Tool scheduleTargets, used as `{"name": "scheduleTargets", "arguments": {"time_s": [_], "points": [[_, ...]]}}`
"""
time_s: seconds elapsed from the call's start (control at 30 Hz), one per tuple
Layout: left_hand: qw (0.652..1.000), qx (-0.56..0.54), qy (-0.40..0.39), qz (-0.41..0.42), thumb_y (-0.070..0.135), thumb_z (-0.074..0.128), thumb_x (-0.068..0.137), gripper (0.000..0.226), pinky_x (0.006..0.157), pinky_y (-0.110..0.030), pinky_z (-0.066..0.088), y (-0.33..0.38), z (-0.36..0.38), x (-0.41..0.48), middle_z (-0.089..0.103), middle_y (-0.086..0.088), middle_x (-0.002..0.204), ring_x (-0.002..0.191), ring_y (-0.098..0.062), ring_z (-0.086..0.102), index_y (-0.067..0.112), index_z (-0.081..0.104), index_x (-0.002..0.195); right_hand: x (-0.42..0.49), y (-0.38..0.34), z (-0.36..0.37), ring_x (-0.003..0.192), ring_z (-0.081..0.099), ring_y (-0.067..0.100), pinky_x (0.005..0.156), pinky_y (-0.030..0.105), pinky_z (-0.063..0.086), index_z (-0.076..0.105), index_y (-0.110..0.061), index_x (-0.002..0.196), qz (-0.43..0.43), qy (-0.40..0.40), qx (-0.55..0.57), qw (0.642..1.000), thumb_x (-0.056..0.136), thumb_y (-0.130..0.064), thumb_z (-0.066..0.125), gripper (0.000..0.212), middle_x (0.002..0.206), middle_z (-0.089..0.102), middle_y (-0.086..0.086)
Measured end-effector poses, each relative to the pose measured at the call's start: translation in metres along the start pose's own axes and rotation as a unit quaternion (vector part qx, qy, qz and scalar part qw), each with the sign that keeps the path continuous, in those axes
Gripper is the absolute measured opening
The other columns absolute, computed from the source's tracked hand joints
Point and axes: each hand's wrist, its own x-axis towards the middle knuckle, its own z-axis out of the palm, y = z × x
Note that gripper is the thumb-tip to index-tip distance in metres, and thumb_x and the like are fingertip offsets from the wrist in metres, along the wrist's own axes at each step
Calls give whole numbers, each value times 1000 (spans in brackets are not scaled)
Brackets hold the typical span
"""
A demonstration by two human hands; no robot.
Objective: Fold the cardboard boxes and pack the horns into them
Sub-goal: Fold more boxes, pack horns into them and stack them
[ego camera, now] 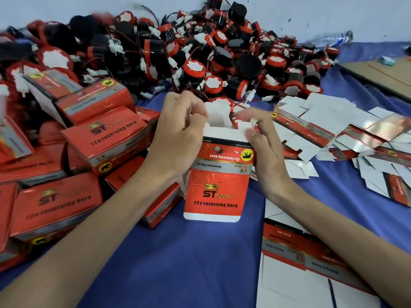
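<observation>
A red cardboard box (219,174) printed "ST 12V reversing horn" stands between my hands above the blue cloth, its far end open with white flaps up and its near lid flap hanging toward me. My left hand (178,130) grips the box's left side, fingers curled over the top-left flap. My right hand (264,143) holds the right edge, its fingers pinching a white side flap. A big heap of black-and-red horns (200,52) with wires and white plugs lies just beyond. One red-rimmed horn (222,102) sits right behind the open box.
Folded red boxes (77,141) pile up at the left. Flat unfolded box blanks (333,130) spread at the right, with more blanks (311,263) near my right forearm. A brown cardboard sheet (382,74) and a plastic bottle (338,38) lie at the far right by the wall.
</observation>
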Motion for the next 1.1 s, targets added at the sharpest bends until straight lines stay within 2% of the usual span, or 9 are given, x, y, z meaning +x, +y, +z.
{"name": "scheduleTargets", "arguments": {"time_s": [0.2,0.33,0.4,0.5,0.63,0.73,0.9,0.97,1.1], "points": [[994,71,-83,20,38,55,75,17,84,-12,36,-2,2,-2,41,-4,105,96,-7,47,22,56,69,-1,0,0,103,50,16,90,28,40,60,-41,88,-19,12,-86,996,95,-39,31,30,102,48,7],[980,102,-168,9,66,65,73,30,82,1,33,-2,1,-1,36,7,117,104,7,43,38,61,80,-1,-4,-2,105,56,33,89,50,47,61,-61,84,-4,2,-54,999,93,-58,38,25,109,53,26],[975,122,-187,15,71,61,63,45,84,1,32,-2,-1,-1,34,10,124,113,1,43,35,66,91,0,-4,-4,106,57,31,92,45,46,63,-59,84,2,12,-69,998,93,-50,34,31,108,55,24],[983,136,-117,49,72,58,56,58,84,4,30,-2,1,-2,35,7,123,111,1,42,34,66,99,1,-5,-7,111,55,14,95,29,42,67,-48,85,20,4,-68,997,94,-44,35,33,113,54,10],[989,133,0,68,74,64,49,78,77,2,36,-2,3,-5,34,2,115,95,0,46,26,47,108,1,-5,-5,124,48,7,102,31,40,65,-38,103,69,-41,-64,995,93,-37,39,28,126,54,-3],[990,120,40,68,72,76,52,77,74,-4,41,-1,2,-5,36,3,111,95,-8,51,26,39,102,3,-7,-3,106,62,4,83,22,51,67,-37,103,95,-55,6,994,93,-35,43,26,109,66,-17],[995,70,0,69,66,66,62,59,85,-6,41,-4,0,-4,38,2,119,103,2,49,29,56,107,3,-4,0,81,62,9,71,30,52,63,-23,87,46,-9,28,998,95,-26,43,22,80,65,-12],[996,54,-52,49,61,68,66,64,92,-6,40,-4,0,-4,34,4,127,114,8,43,34,55,122,5,-4,-1,80,61,10,71,31,51,61,-21,87,45,18,30,998,95,-27,42,22,82,64,-10],[990,77,-106,45,56,67,67,77,99,-20,46,-2,3,-5,29,7,126,122,-3,43,40,40,137,9,-5,-7,88,64,24,78,39,52,65,-26,84,74,51,16,996,96,-33,42,26,90,67,3]]}}
